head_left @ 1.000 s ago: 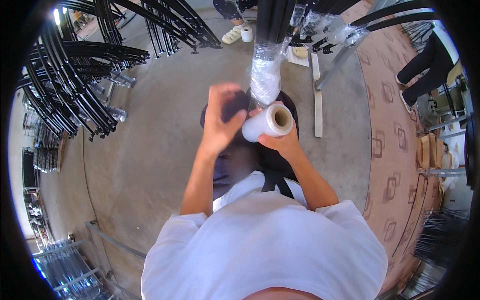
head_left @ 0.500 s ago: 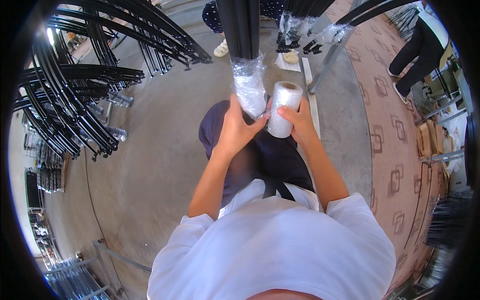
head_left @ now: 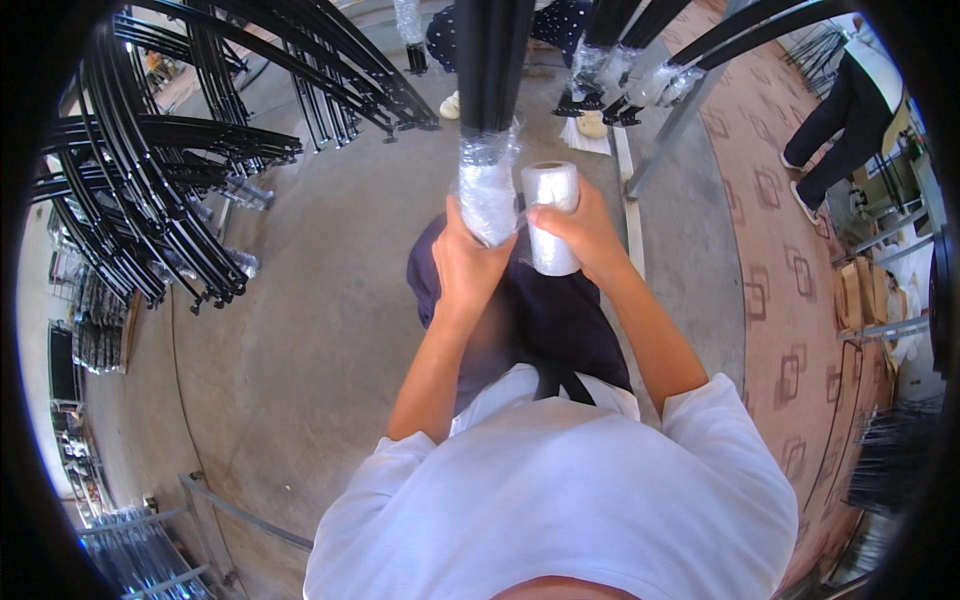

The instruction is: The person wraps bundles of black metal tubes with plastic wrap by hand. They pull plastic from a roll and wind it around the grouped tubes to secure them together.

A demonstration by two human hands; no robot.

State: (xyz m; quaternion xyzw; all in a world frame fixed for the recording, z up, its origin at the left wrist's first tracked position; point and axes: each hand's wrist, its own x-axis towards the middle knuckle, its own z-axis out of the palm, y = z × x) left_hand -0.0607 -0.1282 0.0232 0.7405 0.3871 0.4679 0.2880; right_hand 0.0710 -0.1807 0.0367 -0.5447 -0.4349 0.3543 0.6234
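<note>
Within the curl of my left hand [head_left: 468,262] sits the wrapped end of a black tube bundle [head_left: 492,90]; just right, my right hand [head_left: 588,235] clasps the film roll [head_left: 552,245]. Beyond my grip hang more tubes [head_left: 605,27]; rightward slants a metal post [head_left: 667,140].

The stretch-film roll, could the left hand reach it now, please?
Probably yes: the right hand holds the stretch-film roll close beside the left hand, though that one clasps the wrapped tube ends.

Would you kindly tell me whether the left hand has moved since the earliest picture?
Yes: judged against the pale strip on the floor, the left hand has moved right and now touches the wrapped end of the black bars.
</note>
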